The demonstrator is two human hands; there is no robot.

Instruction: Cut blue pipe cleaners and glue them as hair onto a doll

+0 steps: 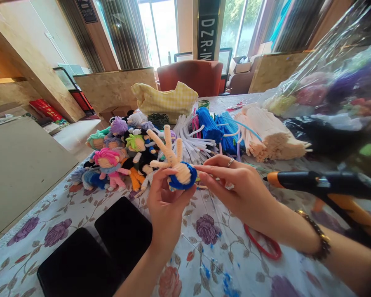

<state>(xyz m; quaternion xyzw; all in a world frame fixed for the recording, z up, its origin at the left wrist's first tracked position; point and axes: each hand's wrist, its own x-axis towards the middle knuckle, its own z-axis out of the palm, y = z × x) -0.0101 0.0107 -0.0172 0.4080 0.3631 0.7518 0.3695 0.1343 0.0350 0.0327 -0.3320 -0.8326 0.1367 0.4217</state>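
Observation:
My left hand [168,204] is wrapped round the head of a small pipe-cleaner doll [183,173]. The doll has a peach body and a blue rim of hair, and it is upside down with its limbs pointing up. My right hand [231,181], with a ring on one finger, is closed in a pinch at the right edge of the blue hair. Whatever lies between those fingertips is too small to make out. Behind the doll lie a bundle of white pipe cleaners [188,138] and bundles of blue pipe cleaners [208,126].
Finished dolls [108,159] are piled at the left. Two black phones or tablets [123,231] lie in front. A glue gun [315,181] points in from the right, near a red loop [266,249]. Peach pipe cleaners [268,132] and a plastic bag [324,86] stand behind.

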